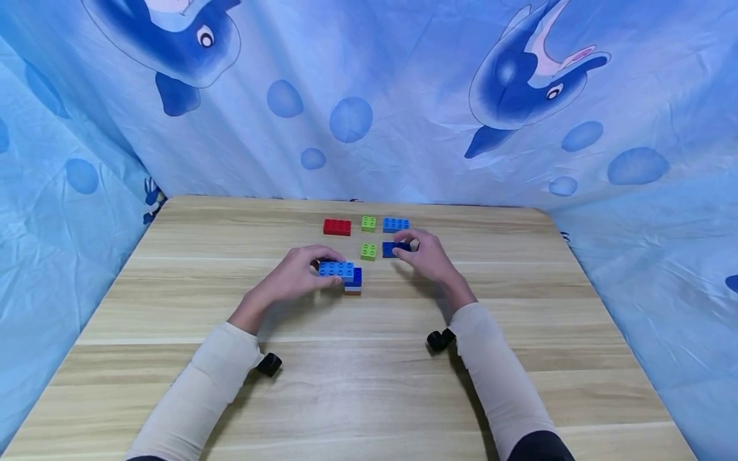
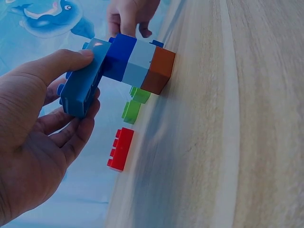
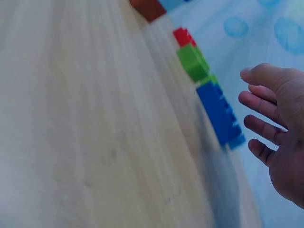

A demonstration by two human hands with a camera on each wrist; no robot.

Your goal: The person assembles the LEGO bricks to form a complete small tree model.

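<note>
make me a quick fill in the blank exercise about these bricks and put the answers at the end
1. The left grip holds a light ____ brick at the stack.
2. The small green bricks number ____.
3. In the head view, the red brick lies to the ____ of both green bricks.
4. The loose dark blue brick is nearest the ____ grip.

Missing words: blue; two; left; right.
</note>
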